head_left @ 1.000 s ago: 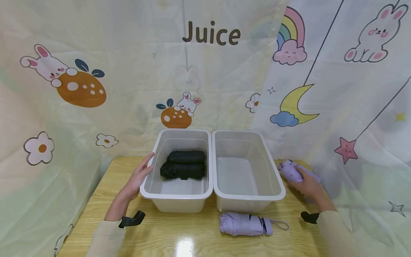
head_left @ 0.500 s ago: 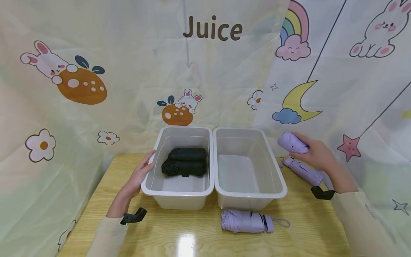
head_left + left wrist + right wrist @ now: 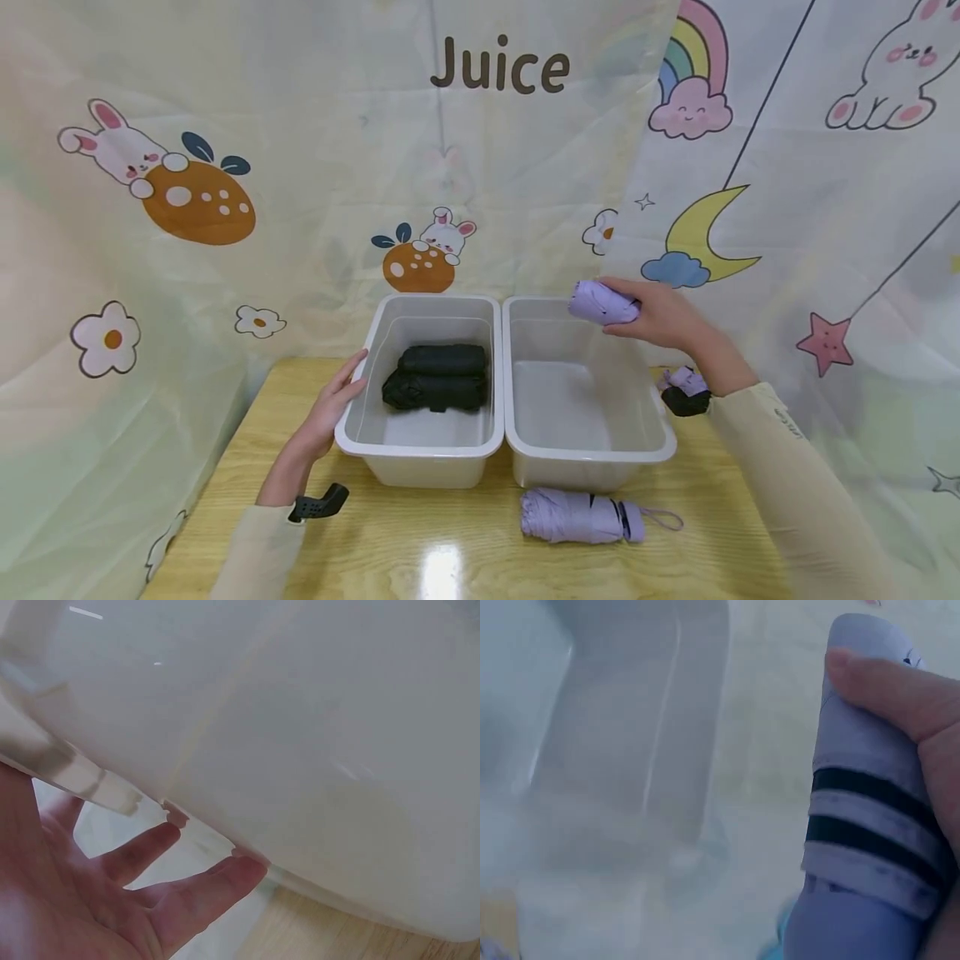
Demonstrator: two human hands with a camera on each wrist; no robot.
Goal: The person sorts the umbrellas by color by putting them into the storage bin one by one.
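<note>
My right hand grips a folded lilac umbrella over the back right part of the right grey-white bin. In the right wrist view, the thumb lies along the lilac umbrella, above two dark stripes. My left hand rests at the left rim of the left bin, and in the left wrist view its extended fingers touch the bin's wall. Two folded black umbrellas lie side by side inside the left bin.
Another folded lilac umbrella with a wrist loop lies on the wooden table before the right bin. Right of that bin, a further lilac umbrella shows partly behind the right wrist's black camera. A printed curtain hangs behind the bins.
My right hand has lifted a lilac umbrella from the table at the right and carried it left to above the right bin. The left hand has stayed at the left bin's rim.
</note>
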